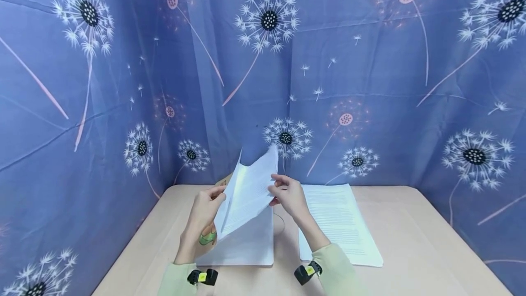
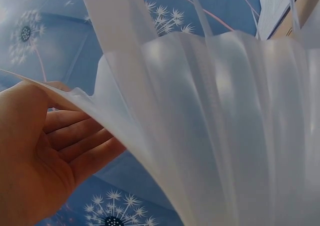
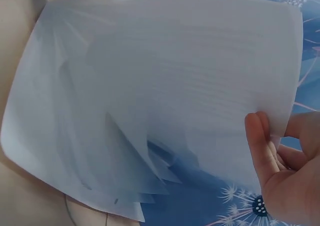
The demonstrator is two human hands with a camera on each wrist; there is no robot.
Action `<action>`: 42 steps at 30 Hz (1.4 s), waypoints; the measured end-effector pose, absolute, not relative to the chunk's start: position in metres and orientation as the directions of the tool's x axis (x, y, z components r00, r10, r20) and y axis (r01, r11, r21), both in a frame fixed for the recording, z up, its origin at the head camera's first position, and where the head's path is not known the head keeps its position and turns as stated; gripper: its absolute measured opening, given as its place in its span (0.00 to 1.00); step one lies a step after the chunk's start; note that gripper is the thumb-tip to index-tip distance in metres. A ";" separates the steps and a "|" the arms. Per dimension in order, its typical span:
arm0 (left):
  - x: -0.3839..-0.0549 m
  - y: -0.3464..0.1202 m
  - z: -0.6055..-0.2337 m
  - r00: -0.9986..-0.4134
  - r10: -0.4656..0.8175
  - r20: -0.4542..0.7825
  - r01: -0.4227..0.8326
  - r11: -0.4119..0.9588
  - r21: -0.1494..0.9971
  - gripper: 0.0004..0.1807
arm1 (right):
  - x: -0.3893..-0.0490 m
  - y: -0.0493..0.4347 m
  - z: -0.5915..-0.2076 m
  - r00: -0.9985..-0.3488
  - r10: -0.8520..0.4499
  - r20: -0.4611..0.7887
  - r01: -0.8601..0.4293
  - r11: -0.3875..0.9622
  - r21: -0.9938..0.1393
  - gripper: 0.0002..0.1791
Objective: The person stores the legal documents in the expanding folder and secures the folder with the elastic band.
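Observation:
A folder [image 1: 246, 248] of translucent plastic pockets lies at the left middle of the table, its brown cover bearing a green picture. My left hand [image 1: 208, 204] pinches the folder's left edge and lifts it; in the left wrist view several clear pockets [image 2: 235, 126] fan out beside the left hand [image 2: 65, 146]. With thumb and fingers my right hand [image 1: 289, 195] pinches the right edge of a raised plastic page [image 1: 252, 191]. Faint printed lines show through that page [image 3: 200, 60] in the right wrist view, where the right hand [image 3: 290, 161] grips its edge.
To the right of the folder lies a stack of printed sheets [image 1: 337, 227]. A thin cord [image 1: 281, 223] curves between the two. Behind the beige table [image 1: 398, 232] hangs a blue dandelion-patterned curtain [image 1: 320, 58], which also closes both sides.

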State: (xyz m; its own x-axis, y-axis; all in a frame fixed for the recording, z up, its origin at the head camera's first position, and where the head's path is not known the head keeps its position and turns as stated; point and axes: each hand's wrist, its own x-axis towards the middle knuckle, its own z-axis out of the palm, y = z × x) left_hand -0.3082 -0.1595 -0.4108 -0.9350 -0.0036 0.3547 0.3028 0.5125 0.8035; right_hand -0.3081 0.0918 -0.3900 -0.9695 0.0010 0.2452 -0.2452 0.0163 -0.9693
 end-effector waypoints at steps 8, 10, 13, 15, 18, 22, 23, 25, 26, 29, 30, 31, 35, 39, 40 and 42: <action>-0.307 -0.159 -0.408 -0.936 -0.019 0.351 0.293 0.509 0.809 0.17 | -0.309 0.090 -0.387 -0.967 -0.046 0.249 -0.252 0.055 -0.966 0.24; -0.307 -0.160 -0.408 -0.938 -0.014 0.347 0.293 0.506 0.811 0.17 | -0.312 0.089 -0.391 -0.966 -0.057 0.252 -0.256 0.071 -0.964 0.24; -0.308 -0.159 -0.409 -0.939 -0.011 0.343 0.290 0.509 0.811 0.18 | -0.318 0.085 -0.400 -0.963 -0.067 0.263 -0.268 0.092 -0.959 0.24; -0.308 -0.159 -0.410 -0.939 -0.009 0.343 0.291 0.512 0.809 0.18 | -0.321 0.083 -0.405 -0.959 -0.083 0.270 -0.278 0.099 -0.955 0.24; -0.308 -0.158 -0.411 -0.939 -0.005 0.345 0.293 0.517 0.805 0.18 | -0.323 0.078 -0.411 -0.954 -0.112 0.279 -0.291 0.100 -0.952 0.25; -0.308 -0.156 -0.412 -0.938 -0.009 0.347 0.292 0.520 0.802 0.18 | -0.323 0.074 -0.414 -0.946 -0.136 0.295 -0.311 0.120 -0.943 0.24; -0.309 -0.156 -0.412 -0.937 -0.010 0.349 0.293 0.522 0.801 0.18 | -0.322 0.073 -0.412 -0.945 -0.136 0.299 -0.316 0.124 -0.941 0.24; -0.309 -0.155 -0.412 -0.938 -0.010 0.346 0.290 0.523 0.801 0.18 | -0.320 0.073 -0.409 -0.942 -0.136 0.306 -0.323 0.126 -0.938 0.23; -0.309 -0.155 -0.412 -0.939 -0.007 0.345 0.291 0.522 0.802 0.18 | -0.319 0.073 -0.405 -0.944 -0.131 0.303 -0.318 0.121 -0.940 0.23; -0.309 -0.156 -0.412 -0.940 0.003 0.341 0.293 0.518 0.804 0.18 | -0.314 0.075 -0.394 -0.947 -0.126 0.297 -0.311 0.118 -0.943 0.23; -0.309 -0.157 -0.411 -0.941 0.004 0.340 0.293 0.516 0.805 0.18 | -0.312 0.076 -0.391 -0.948 -0.126 0.292 -0.307 0.123 -0.944 0.23; -0.309 -0.157 -0.411 -0.940 0.004 0.342 0.294 0.518 0.803 0.18 | -0.311 0.077 -0.387 -0.952 -0.124 0.280 -0.296 0.130 -0.946 0.23; -0.309 -0.157 -0.410 -0.938 0.003 0.346 0.296 0.525 0.798 0.18 | -0.305 0.081 -0.375 -0.959 -0.111 0.260 -0.275 0.149 -0.950 0.23; -0.308 -0.158 -0.410 -0.942 0.006 0.334 0.289 0.516 0.807 0.18 | -0.298 0.086 -0.365 -0.962 -0.077 0.264 -0.273 0.160 -0.949 0.23; -0.308 -0.159 -0.410 -0.944 0.007 0.331 0.288 0.512 0.810 0.18 | -0.297 0.087 -0.363 -0.962 -0.070 0.264 -0.273 0.165 -0.948 0.23; -0.307 -0.159 -0.409 -0.943 0.009 0.333 0.291 0.508 0.811 0.18 | -0.295 0.088 -0.360 -0.963 -0.063 0.264 -0.271 0.172 -0.947 0.23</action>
